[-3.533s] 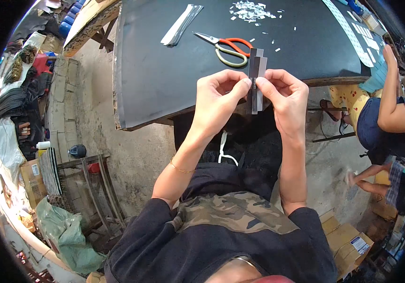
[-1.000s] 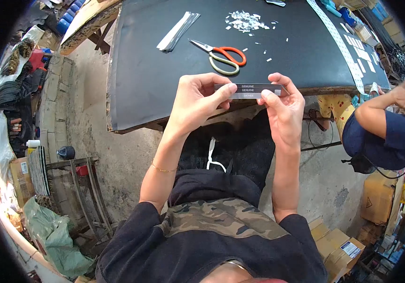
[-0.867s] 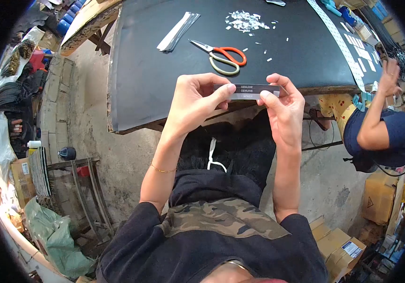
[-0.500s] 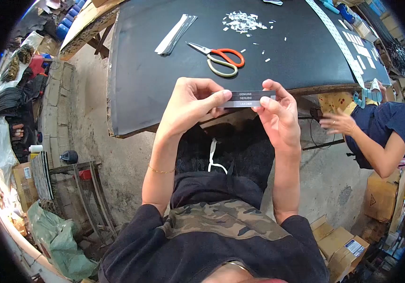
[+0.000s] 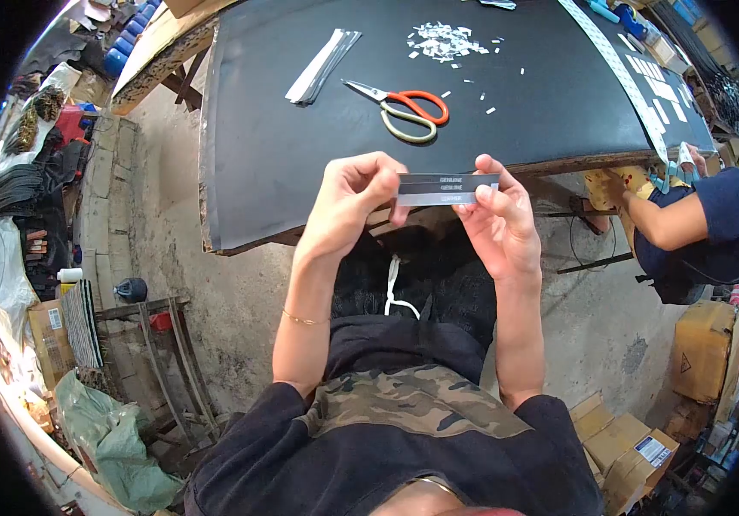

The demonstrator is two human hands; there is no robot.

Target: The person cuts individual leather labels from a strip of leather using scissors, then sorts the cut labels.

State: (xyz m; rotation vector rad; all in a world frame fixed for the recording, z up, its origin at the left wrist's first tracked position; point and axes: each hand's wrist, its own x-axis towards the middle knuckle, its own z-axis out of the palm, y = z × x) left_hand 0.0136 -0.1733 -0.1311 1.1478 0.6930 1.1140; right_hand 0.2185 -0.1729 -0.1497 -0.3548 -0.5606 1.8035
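Several dark and grey label strips, printed with the words GENUINE and LEATHER, are stretched level between my hands at the table's near edge. My left hand pinches their left end between thumb and fingers. At the right end, my right hand grips them with thumb and index finger, the other fingers loosely curled. Just beyond the strips, scissors with one orange and one cream handle lie on the black table. A bundle of long pale strips rests farther left.
Small cut white pieces are heaped at the far middle of the table. A long white strip runs down its right side, beside rows of white pieces. A person in a dark blue top works at the right. Cardboard boxes stand below.
The strips and both hands have shifted slightly down and left. My left thumb has drawn back toward the strips' end. The other person's hand has moved up toward the table.
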